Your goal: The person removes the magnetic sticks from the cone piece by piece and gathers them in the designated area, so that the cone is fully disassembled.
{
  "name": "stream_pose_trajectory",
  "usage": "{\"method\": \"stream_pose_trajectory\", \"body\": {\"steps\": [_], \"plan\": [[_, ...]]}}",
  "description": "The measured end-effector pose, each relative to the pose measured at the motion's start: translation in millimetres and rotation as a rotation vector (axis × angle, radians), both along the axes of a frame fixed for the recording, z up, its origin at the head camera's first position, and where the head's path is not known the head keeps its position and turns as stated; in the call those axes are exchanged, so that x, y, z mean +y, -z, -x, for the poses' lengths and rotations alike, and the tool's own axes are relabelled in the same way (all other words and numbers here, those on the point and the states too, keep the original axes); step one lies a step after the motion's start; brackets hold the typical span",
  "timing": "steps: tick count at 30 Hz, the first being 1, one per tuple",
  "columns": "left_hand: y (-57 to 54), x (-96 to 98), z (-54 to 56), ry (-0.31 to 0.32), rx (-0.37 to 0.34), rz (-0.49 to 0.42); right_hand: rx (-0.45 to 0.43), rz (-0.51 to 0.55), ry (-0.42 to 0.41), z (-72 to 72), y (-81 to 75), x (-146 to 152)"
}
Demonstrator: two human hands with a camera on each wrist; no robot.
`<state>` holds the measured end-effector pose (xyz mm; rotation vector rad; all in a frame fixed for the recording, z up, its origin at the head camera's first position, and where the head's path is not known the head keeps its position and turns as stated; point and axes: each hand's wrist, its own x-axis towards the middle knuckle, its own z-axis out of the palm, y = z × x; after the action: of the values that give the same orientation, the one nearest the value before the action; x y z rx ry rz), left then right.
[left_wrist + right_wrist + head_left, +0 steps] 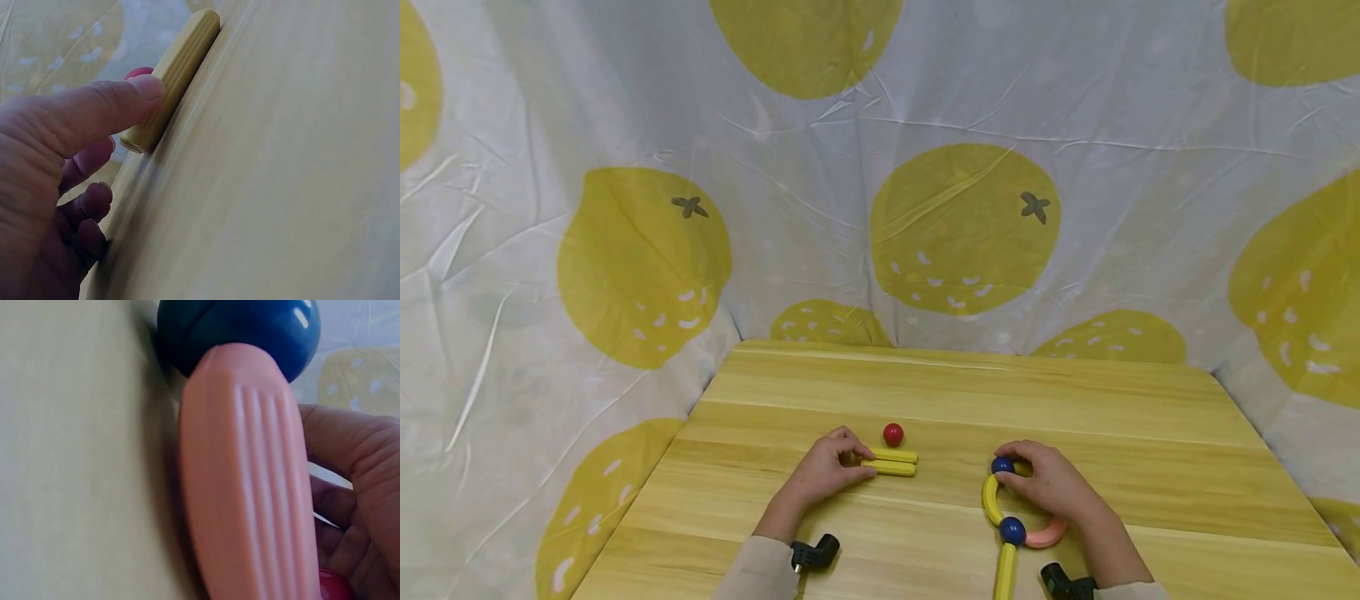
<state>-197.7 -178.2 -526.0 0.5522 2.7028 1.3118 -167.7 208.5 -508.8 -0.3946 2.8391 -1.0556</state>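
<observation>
My left hand [827, 471] has thumb and fingers at the near ends of two straight yellow magnetic sticks [891, 469], side by side on the table; in the left wrist view the thumb presses the ribbed face of one yellow stick [184, 72]. Just beyond them sits a red ball [892, 434]. My right hand [1056, 483] pinches a blue ball [1002, 466] at the top of a joined figure. From that ball a curved yellow stick [991, 500] runs to a second blue ball [1012, 531], which also joins a curved pink stick [1045, 534] and a straight yellow stick [1005, 571].
Both hands work over a wooden table [940, 400], with a lemon-print cloth [805, 208] hanging behind and beside it. Black wrist devices [817, 552] sit at both sleeves. Part of a red ball [335, 586] shows below the right hand in the right wrist view.
</observation>
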Motion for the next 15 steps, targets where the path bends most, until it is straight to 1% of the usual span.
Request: {"method": "stream_pose_trajectory", "body": {"steps": [2,5,8,10,13,15], "plan": [[0.1,0.2,-0.2,0.001,0.009,-0.004,0.004,-0.004,0.012,-0.2,-0.5,-0.1],[-1.0,1.8,-0.8,0.001,0.041,-0.005,0.006,-0.014,0.041,-0.2,-1.1,-0.3],[-4.1,5.2,-2.1,0.001,0.091,0.0,0.0,-0.024,0.067,0.1,-1.8,-0.3],[-6.8,8.3,-3.0,0.005,0.14,0.0,-0.008,-0.032,0.079,0.8,-1.7,-0.2],[-11.4,14.1,-4.8,0.029,0.198,-0.015,-0.027,-0.05,0.091,2.5,-1.2,0.7],[-12.9,18.4,-6.1,0.059,0.226,-0.017,-0.04,-0.055,0.095,3.2,-1.3,1.8]]}}
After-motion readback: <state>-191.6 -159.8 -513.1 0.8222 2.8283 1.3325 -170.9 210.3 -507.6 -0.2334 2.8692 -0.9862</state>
